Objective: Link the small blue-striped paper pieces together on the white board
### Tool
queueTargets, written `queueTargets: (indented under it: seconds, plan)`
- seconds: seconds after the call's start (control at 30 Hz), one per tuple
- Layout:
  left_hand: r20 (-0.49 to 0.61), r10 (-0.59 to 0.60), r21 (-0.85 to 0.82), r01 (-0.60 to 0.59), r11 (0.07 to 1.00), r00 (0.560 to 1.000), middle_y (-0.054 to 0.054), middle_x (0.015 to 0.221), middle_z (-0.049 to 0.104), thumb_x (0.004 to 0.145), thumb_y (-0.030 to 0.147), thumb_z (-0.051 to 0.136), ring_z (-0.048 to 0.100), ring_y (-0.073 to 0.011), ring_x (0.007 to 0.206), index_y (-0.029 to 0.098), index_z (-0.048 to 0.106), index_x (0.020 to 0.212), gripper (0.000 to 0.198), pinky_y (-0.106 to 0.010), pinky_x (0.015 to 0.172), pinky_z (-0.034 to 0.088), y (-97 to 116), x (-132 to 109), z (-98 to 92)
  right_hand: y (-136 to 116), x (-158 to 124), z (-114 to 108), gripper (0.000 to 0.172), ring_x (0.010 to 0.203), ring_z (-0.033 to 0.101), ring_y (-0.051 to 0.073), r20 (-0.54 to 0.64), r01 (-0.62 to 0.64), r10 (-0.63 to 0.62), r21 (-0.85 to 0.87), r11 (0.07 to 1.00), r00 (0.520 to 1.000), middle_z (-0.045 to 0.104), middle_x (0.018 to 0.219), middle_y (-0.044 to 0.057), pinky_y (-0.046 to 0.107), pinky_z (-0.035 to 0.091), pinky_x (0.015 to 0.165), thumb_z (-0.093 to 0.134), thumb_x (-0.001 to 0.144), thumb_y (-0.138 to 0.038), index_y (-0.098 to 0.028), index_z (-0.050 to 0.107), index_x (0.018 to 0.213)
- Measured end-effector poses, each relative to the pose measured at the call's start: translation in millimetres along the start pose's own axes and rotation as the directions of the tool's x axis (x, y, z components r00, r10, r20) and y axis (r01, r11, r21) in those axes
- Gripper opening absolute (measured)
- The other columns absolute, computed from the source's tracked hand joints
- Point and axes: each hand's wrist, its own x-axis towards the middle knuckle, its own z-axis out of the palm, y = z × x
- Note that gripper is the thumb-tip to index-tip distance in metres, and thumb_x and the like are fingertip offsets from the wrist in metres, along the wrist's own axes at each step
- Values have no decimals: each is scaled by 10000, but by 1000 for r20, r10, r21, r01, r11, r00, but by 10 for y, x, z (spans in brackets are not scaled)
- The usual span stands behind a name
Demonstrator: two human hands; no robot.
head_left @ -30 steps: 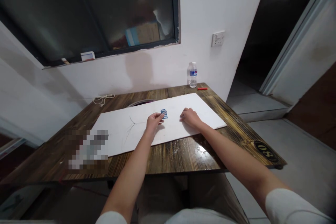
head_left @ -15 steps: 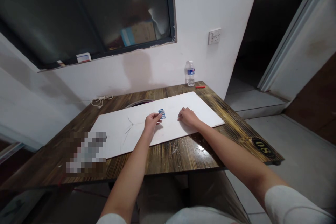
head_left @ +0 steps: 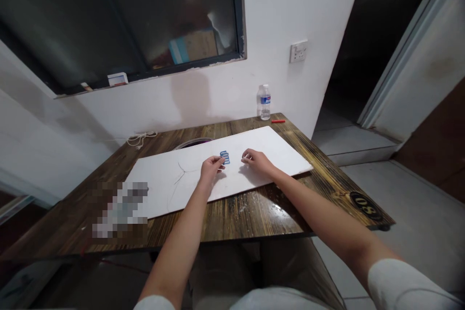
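A small blue zigzag piece (head_left: pixel 225 157), with several parallel bars like bent wire, stands just above the white board (head_left: pixel 254 140). My left hand (head_left: pixel 212 168) pinches its left side between thumb and fingers. To the right of it, with a gap between, my right hand (head_left: pixel 257 161) hovers over the board, its fingers loosely curled and a little apart; nothing can be seen in them. Thin dark curved lines (head_left: pixel 184 171) show on the board left of my left hand; I cannot tell whether they are drawn or wire.
The board lies on a dark wooden table (head_left: pixel 232 218). At the back stand a water bottle (head_left: pixel 265 102) and a red pen-like stick (head_left: pixel 278 121). A white cable (head_left: pixel 140 139) lies back left. Behind the board a round object (head_left: pixel 192 143) partly shows. A patch at left is blurred out.
My right hand has lifted slightly and shifted left toward the blue piece, its fingers loosening. My left hand keeps its pinch on the piece almost unmoved.
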Motion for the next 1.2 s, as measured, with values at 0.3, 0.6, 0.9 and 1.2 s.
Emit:
queueTargets:
  seconds: [0.3, 0.6, 0.9, 1.2]
  plan:
    - [25, 12, 5, -12, 1000, 1000, -27, 679, 666, 541, 461, 794, 598, -128, 566, 168, 659, 754, 386, -234, 532, 425, 15, -21, 6, -72, -15, 68, 436, 515, 543, 102, 57, -36, 0, 640, 768, 998, 607, 638, -39, 238, 425, 525, 826, 577, -361, -172, 621, 911]
    - [23, 19, -2, -19, 1000, 1000, -25, 672, 666, 541, 461, 796, 598, -127, 561, 159, 664, 765, 399, -229, 525, 416, 10, -24, 12, -68, -6, 96, 406, 580, 596, 133, 17, -67, 78, 713, 698, 997, 632, 618, -16, 286, 479, 612, 864, 480, -299, -150, 641, 784]
    - [42, 13, -10, -13, 1000, 999, -26, 679, 670, 540, 461, 800, 604, -129, 562, 161, 661, 773, 404, -229, 532, 416, -3, -15, 13, -162, -32, 78, 164, 744, 574, 150, -297, 351, -243, 400, 846, 924, 610, 803, 28, 290, 467, 673, 754, 706, -369, -220, 755, 772]
    - [102, 37, -12, -36, 999, 994, -38, 678, 685, 535, 497, 808, 619, -143, 563, 164, 662, 769, 433, -236, 543, 415, -12, -26, 35, -189, -87, 165, 253, 839, 578, 161, -285, 535, -479, 163, 829, 830, 598, 899, 43, 292, 480, 714, 600, 874, -270, -269, 710, 1102]
